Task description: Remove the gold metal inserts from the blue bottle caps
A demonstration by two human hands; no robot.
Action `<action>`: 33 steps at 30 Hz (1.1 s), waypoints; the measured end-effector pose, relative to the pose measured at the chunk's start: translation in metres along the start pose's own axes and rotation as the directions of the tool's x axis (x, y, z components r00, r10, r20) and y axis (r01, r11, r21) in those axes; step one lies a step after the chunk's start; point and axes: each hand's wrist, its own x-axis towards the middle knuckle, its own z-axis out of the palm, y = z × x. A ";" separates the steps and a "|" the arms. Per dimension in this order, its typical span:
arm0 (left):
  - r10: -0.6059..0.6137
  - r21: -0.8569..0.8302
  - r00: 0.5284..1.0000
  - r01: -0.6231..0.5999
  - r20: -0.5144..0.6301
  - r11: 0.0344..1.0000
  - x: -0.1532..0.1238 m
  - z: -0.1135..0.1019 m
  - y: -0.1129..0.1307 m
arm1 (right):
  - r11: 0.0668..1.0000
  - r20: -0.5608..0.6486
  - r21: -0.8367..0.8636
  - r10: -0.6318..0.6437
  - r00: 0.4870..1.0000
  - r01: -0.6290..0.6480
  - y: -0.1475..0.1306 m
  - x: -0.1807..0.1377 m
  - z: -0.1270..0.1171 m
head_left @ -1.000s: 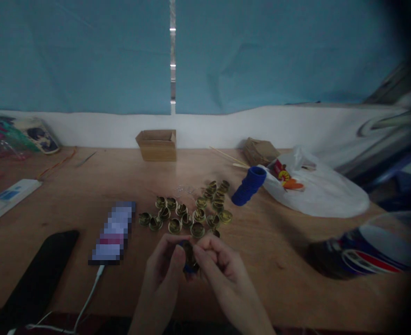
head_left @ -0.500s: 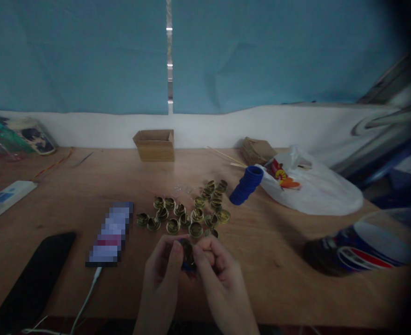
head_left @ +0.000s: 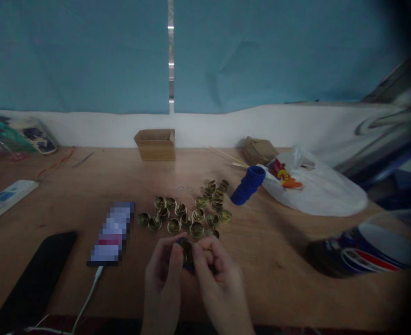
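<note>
My left hand (head_left: 163,274) and my right hand (head_left: 214,272) meet just above the near edge of the wooden table (head_left: 87,186). Together they pinch a small round brass-coloured cap with a blue part (head_left: 187,253) between thumbs and fingertips. Just beyond my fingers lies a scatter of several brass caps (head_left: 188,214). A leaning stack of blue rings (head_left: 248,185) rests past them to the right.
A phone (head_left: 112,232) on a white cable and a black case (head_left: 34,274) lie at the left. A small cardboard box (head_left: 155,144) stands at the back. A white plastic bag (head_left: 313,188) and a lying soda bottle (head_left: 362,249) occupy the right.
Both hands have stayed on the small cap and shifted only slightly while working it. The view has wobbled a little.
</note>
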 end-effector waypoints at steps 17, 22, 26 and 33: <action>0.169 -0.217 0.974 -0.135 0.149 0.967 0.003 -0.004 -0.011 | 0.963 0.110 -0.083 -0.246 0.963 0.255 -0.011 -0.007 -0.014; 0.177 -0.211 0.976 -0.149 0.124 0.966 0.006 -0.007 -0.011 | 0.984 0.158 -0.001 -0.174 0.972 0.177 -0.009 -0.005 -0.015; 0.177 -0.155 0.975 -0.155 0.133 0.976 0.010 -0.012 -0.011 | 0.981 0.231 -0.052 -0.171 0.958 0.187 -0.007 -0.003 -0.019; 0.116 -0.018 0.967 -0.115 0.226 0.993 0.011 -0.014 -0.012 | 0.959 0.356 -0.187 -0.135 0.925 0.211 0.000 0.001 -0.027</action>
